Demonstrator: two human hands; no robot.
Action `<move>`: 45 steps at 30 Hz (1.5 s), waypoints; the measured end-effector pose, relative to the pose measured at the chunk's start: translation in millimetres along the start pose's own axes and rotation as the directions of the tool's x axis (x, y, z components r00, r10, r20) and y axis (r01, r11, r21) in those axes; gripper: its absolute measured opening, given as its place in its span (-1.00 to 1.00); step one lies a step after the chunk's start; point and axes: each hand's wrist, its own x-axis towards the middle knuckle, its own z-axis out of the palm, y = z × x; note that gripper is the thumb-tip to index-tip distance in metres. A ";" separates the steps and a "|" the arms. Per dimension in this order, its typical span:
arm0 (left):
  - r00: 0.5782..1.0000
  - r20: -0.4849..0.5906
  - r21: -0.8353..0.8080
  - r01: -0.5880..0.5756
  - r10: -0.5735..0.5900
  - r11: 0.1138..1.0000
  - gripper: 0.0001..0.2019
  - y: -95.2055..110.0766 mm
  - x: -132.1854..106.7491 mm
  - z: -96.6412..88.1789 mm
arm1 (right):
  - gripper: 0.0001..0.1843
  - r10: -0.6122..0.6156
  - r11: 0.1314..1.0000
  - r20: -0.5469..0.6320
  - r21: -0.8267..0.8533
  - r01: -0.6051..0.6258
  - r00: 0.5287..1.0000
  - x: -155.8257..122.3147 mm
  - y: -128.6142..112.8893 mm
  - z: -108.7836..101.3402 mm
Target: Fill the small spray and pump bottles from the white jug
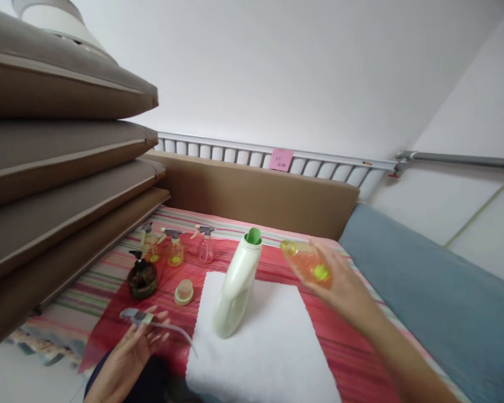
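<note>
My right hand (340,288) is closed round a small clear bottle of orange-yellow liquid (307,262), held tilted in the air to the right of a tall white jug (237,288) with a green spout. The jug stands on a white towel (260,347). My left hand (128,350) holds a grey spray-pump head with a long thin tube (151,322) low at the left, over the red cloth (109,330).
Three small spray bottles (175,250) stand in a row at the back of the red cloth, with a dark round pump jar (142,277) and a pale cap (183,291) nearer. Stacked brown cushions (59,184) rise on the left. A blue mattress (437,302) lies right.
</note>
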 end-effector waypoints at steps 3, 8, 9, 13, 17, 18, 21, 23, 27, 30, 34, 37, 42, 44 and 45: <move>0.993 -0.002 0.064 -0.115 0.115 0.991 -0.58 27.2 -11.3 40.6 | -0.16 0.252 0.874 0.211 0.370 -0.316 0.944 -59.7 -13.3 37.8; 0.926 0.185 0.160 -0.358 0.328 0.920 -0.51 67.3 -37.6 146.9 | -0.07 0.302 0.576 0.463 0.608 -0.546 0.834 -107.7 -49.9 66.3; 0.908 0.223 0.170 -0.394 0.354 0.903 -0.54 70.2 -41.4 165.2 | -0.06 0.296 0.553 0.478 0.620 -0.557 0.827 -110.7 -54.6 65.1; 0.865 0.333 0.212 -0.457 0.375 0.864 -0.59 67.3 -46.3 207.8 | -0.04 0.281 0.525 0.487 0.644 -0.557 0.827 -115.1 -61.4 52.3; 0.850 0.420 0.265 -0.450 0.318 0.853 -0.58 55.7 -42.2 216.8 | -0.03 0.256 0.518 0.475 0.668 -0.534 0.842 -119.4 -59.5 44.9; 0.845 0.440 0.273 -0.449 0.305 0.851 -0.59 53.2 -41.8 218.0 | -0.03 0.251 0.521 0.468 0.673 -0.525 0.848 -120.7 -59.1 44.8; 0.826 0.488 0.264 -0.448 0.283 0.854 -0.62 47.4 -45.1 223.4 | -0.02 0.245 0.531 0.453 0.677 -0.509 0.857 -123.8 -58.9 47.1; 0.825 0.494 0.263 -0.442 0.274 0.858 -0.63 44.9 -49.7 227.9 | -0.02 0.243 0.527 0.452 0.682 -0.507 0.859 -124.9 -59.3 49.4; 0.843 0.474 0.302 -0.428 0.255 0.852 -0.59 42.2 -55.0 230.8 | -0.02 0.238 0.500 0.456 0.700 -0.510 0.858 -126.0 -59.6 53.9; 0.831 0.505 0.310 -0.428 0.234 0.849 -0.59 39.9 -52.3 226.9 | -0.02 0.230 0.490 0.456 0.709 -0.507 0.860 -126.6 -59.1 56.3; 0.833 0.517 0.353 -0.417 0.197 0.838 -0.62 29.6 -48.2 219.6 | -0.02 0.237 0.486 0.459 0.707 -0.513 0.856 -126.8 -60.0 57.5; 0.859 0.491 0.443 -0.387 0.142 0.809 -0.62 12.6 -49.0 212.7 | -0.01 0.239 0.485 0.482 0.692 -0.534 0.843 -127.9 -62.2 60.5; 0.880 0.476 0.572 -0.319 0.011 0.756 -0.61 -23.6 -53.6 202.2 | 0.03 0.172 0.436 0.495 0.737 -0.516 0.852 -133.7 -67.4 75.5; 0.868 0.492 0.595 -0.287 -0.059 0.751 -0.59 -32.8 -54.7 199.7 | 0.02 0.117 0.381 0.483 0.785 -0.489 0.868 -136.2 -70.3 79.8; 0.864 0.497 0.605 -0.276 -0.084 0.747 -0.59 -35.5 -54.9 198.7 | 0.02 0.100 0.352 0.481 0.802 -0.483 0.871 -137.0 -72.0 80.3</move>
